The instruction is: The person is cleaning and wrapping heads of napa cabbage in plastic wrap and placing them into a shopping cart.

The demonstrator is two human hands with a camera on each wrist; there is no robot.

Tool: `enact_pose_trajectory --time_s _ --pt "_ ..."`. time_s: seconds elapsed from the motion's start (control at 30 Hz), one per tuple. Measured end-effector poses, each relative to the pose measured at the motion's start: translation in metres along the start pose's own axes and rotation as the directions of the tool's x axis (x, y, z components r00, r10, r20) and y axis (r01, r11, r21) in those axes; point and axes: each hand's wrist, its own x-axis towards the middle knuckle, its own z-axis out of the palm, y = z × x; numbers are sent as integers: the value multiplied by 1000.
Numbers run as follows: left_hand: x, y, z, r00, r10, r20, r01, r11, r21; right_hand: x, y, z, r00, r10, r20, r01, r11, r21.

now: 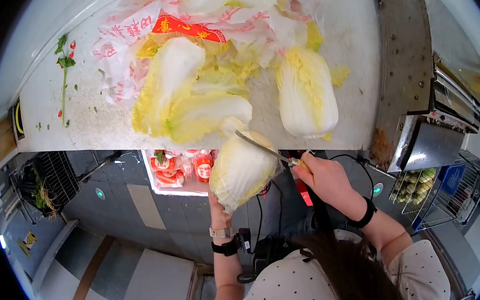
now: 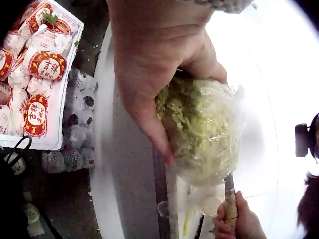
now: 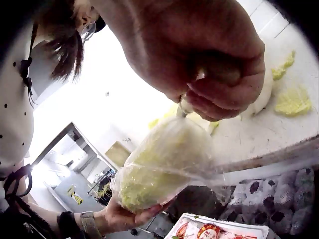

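Film-wrapped cabbage [image 1: 242, 175] is btwn the hands, up off the surface [image 1: 100, 123] at its near edge; long axis runs slantwise, stem end up twd surface & R hand [image 1: 327, 181], leafy end down twd L hand [image 2: 154, 74]; L is nearer, touching, w/ thumb & fingers spread round the leafy end, gripping it; R is just beside the stem end, fingers wrapped tight on the knife [image 1: 264, 147] handle, blade lying across that end; so blade-to-stem angle is prob. the key relation.

Writing: red label [image 1: 188, 30] on the plastic bags [image 1: 131, 31] reads 黄心 + a 3rd char, unsure; packets [image 2: 37, 115] in white box [image 2: 63, 105] show 吉祥 on red/gold labels; smaller print n/legible.
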Motion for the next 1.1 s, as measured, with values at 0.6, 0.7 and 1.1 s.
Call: enact_pose_trajectory --time_s 0.6,0.7,1.1 --pt "1 17 28 1000 18 22 -19 999 42 30 13 26 998 43 41 -46 996 73" --pt "-1 17 27 999 12 -33 -8 992 123 25 18 34 999 41 23 -43 995 95" --pt "3 11 27 976 -4 218 -26 990 136 2 31 38 993 113 35 -117 985 127"
